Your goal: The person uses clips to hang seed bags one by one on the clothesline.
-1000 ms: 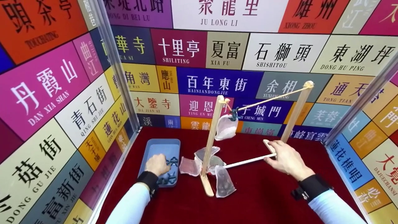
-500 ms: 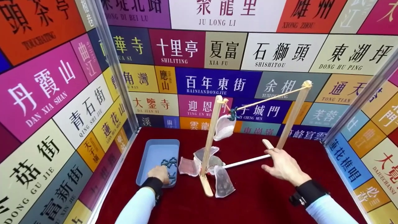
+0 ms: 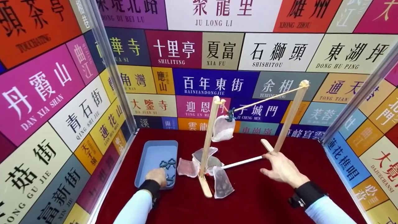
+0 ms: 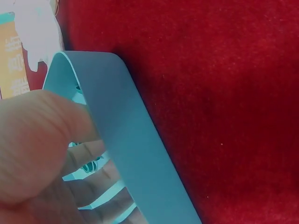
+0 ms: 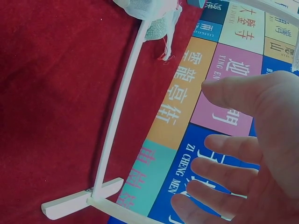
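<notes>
My left hand (image 3: 157, 177) reaches down into a shallow blue tray (image 3: 158, 143). In the left wrist view, its fingers (image 4: 96, 186) spread inside beside the tray wall (image 4: 126, 130); small dark green clips (image 3: 168, 162) lie among and beyond them. My right hand (image 3: 283, 168) hovers by the right foot of a wooden drying rack (image 3: 209, 137), fingers extended, nothing held. From the rack's string (image 3: 267, 99) hangs one small mesh bag (image 3: 223, 129), pinned by a dark green clip (image 3: 230, 114). Whether my right fingers graze the rack is unclear in the head view.
Several mesh bags, including a pinkish bag (image 3: 188, 167) and a white bag (image 3: 223, 183), lie around the rack's left foot. A white crossbar (image 3: 244, 162) joins both feet. Dark red cloth (image 3: 248, 199) covers the table; printed walls (image 3: 217, 81) enclose it.
My left hand has drawn back toward the tray's near end, exposing more clips. The right hand has eased off the rack's crossbar and foot. The view has shifted slightly.
</notes>
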`<state>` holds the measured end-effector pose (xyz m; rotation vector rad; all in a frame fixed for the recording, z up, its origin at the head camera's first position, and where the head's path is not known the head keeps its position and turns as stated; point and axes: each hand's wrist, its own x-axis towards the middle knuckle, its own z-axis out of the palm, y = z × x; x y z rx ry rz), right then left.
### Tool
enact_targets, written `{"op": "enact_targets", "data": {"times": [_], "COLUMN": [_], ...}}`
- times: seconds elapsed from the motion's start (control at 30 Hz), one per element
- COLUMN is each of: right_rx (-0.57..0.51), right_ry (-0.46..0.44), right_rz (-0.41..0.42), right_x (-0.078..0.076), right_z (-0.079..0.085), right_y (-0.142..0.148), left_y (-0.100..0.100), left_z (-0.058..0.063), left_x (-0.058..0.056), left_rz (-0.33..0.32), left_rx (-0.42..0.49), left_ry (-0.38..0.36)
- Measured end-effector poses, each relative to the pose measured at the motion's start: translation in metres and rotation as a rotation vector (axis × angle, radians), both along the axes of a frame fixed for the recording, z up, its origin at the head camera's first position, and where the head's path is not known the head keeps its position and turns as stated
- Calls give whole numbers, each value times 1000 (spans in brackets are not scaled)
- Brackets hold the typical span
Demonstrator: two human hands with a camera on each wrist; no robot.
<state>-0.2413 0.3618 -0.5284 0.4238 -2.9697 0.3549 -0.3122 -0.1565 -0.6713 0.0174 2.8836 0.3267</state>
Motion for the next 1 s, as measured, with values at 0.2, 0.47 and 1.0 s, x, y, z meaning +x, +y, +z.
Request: {"op": "enact_targets", "data": {"times": [0.2,0.47,1.0], "right_rx": [5,6,-53], "right_ry": [-4,-12,7], "right_rz": [4,31,52], "right_x": [1,1,1], "right_z": [-2,-5,-1], "right_y": [-1,-2,-17], "left_y": [-11,-6,28], "left_z": [-21,14,71], "left_x": [-5,20,13], "left_rz": [1,-8,-42], "left_rx": [56,55,176], "left_ry": [85,157,256]}}
